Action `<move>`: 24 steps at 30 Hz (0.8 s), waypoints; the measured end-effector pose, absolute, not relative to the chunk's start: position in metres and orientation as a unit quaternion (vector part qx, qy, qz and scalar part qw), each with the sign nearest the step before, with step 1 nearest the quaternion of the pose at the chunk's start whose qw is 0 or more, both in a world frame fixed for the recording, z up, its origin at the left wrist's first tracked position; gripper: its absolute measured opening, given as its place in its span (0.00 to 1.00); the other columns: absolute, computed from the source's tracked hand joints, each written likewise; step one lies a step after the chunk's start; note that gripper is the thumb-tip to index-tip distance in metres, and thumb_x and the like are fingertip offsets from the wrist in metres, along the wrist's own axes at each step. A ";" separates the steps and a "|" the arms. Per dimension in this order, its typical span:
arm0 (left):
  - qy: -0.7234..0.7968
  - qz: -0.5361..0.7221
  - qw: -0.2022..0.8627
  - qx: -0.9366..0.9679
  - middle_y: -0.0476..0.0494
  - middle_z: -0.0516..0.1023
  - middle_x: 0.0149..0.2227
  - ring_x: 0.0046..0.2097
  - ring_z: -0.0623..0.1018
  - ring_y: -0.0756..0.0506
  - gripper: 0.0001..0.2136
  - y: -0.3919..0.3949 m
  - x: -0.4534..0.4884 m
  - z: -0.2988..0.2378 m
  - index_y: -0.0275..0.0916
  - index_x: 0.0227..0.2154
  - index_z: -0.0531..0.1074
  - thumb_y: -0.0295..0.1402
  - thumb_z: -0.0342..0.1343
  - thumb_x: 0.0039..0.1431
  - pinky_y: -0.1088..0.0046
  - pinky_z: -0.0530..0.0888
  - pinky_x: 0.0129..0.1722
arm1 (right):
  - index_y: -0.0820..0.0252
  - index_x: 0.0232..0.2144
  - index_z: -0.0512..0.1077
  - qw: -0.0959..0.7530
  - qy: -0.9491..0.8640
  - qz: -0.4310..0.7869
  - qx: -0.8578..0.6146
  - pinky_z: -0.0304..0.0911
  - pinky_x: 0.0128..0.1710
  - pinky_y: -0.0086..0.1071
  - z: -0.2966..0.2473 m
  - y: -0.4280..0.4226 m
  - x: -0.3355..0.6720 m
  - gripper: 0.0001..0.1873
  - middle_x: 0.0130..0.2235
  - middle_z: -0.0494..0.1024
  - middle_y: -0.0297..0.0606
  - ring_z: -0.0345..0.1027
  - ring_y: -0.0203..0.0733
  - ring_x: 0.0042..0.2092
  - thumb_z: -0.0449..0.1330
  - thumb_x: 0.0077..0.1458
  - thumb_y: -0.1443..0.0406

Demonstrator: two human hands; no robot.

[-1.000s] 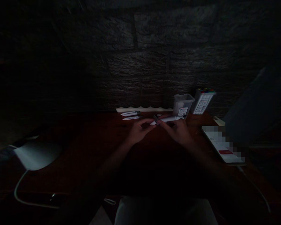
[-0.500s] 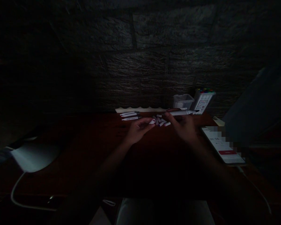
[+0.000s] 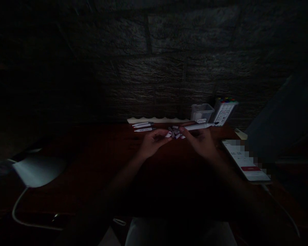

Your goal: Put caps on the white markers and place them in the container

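Observation:
The scene is very dark. My right hand (image 3: 201, 141) is closed round a white marker (image 3: 197, 126) that lies level and points right, with a dark tip at its far end. My left hand (image 3: 154, 141) pinches a small white cap (image 3: 168, 134) between its fingertips. Between the two hands several loose caps (image 3: 176, 133) lie in a heap on the dark red table (image 3: 97, 160). Three white markers (image 3: 143, 126) lie side by side to the left of the heap, in front of a white wavy holder strip (image 3: 156, 120).
A clear plastic tub (image 3: 201, 113) and a box of coloured markers (image 3: 224, 111) stand at the back right by the stone wall. A lit phone (image 3: 246, 162) lies right, with a cable. A white pad (image 3: 38, 169) with a cord lies left.
The cap has come off the marker: the hands were together at first, then my right hand drew the marker right and up, and it has now sunk back a little toward the caps.

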State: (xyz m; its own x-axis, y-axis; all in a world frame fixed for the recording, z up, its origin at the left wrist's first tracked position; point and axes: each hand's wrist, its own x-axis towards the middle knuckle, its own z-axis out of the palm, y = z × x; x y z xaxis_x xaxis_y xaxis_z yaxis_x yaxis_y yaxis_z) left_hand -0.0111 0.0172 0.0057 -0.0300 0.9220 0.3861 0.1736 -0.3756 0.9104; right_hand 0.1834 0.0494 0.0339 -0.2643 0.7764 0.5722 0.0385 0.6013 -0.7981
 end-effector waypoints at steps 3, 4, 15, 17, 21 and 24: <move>0.449 0.557 0.327 0.617 0.44 0.81 0.39 0.41 0.79 0.44 0.12 0.018 -0.012 0.004 0.39 0.36 0.76 0.34 0.66 0.47 0.63 0.74 0.48 | 0.54 0.37 0.77 0.503 -0.758 0.320 -0.266 0.70 0.41 0.40 0.031 0.048 0.180 0.10 0.38 0.81 0.37 0.75 0.45 0.40 0.61 0.55 0.57; 0.449 0.556 0.320 0.622 0.44 0.81 0.39 0.41 0.79 0.44 0.11 0.018 -0.012 0.003 0.39 0.35 0.77 0.34 0.66 0.47 0.64 0.74 0.47 | 0.53 0.38 0.77 0.494 -0.771 0.308 -0.258 0.69 0.43 0.40 0.030 0.048 0.179 0.10 0.40 0.81 0.37 0.75 0.45 0.42 0.62 0.55 0.58; 0.444 0.592 0.306 0.599 0.45 0.81 0.38 0.42 0.79 0.44 0.11 0.017 -0.012 0.007 0.39 0.35 0.76 0.34 0.66 0.47 0.63 0.75 0.48 | 0.62 0.33 0.79 0.520 -0.715 0.208 -0.419 0.65 0.27 0.32 0.031 0.072 0.203 0.20 0.28 0.80 0.41 0.73 0.42 0.27 0.59 0.55 0.50; 0.446 0.593 0.304 0.597 0.45 0.81 0.38 0.42 0.79 0.44 0.11 0.017 -0.012 0.008 0.40 0.35 0.76 0.33 0.66 0.48 0.64 0.75 0.48 | 0.60 0.35 0.78 0.544 -0.693 0.280 -0.381 0.66 0.27 0.31 0.032 0.067 0.197 0.19 0.31 0.81 0.40 0.74 0.41 0.29 0.60 0.54 0.51; 0.450 0.590 0.307 0.596 0.44 0.81 0.38 0.41 0.79 0.44 0.10 0.017 -0.012 0.008 0.39 0.35 0.76 0.33 0.66 0.49 0.63 0.75 0.48 | 0.57 0.31 0.77 0.546 -0.698 0.345 -0.308 0.68 0.33 0.33 0.034 0.054 0.183 0.13 0.35 0.81 0.38 0.74 0.40 0.34 0.61 0.54 0.54; 0.451 0.581 0.289 0.613 0.45 0.81 0.38 0.41 0.79 0.45 0.10 0.017 -0.012 0.008 0.39 0.35 0.75 0.33 0.66 0.48 0.65 0.75 0.47 | 0.56 0.33 0.77 0.533 -0.710 0.356 -0.290 0.68 0.32 0.32 0.032 0.049 0.179 0.11 0.33 0.80 0.36 0.73 0.39 0.33 0.61 0.55 0.56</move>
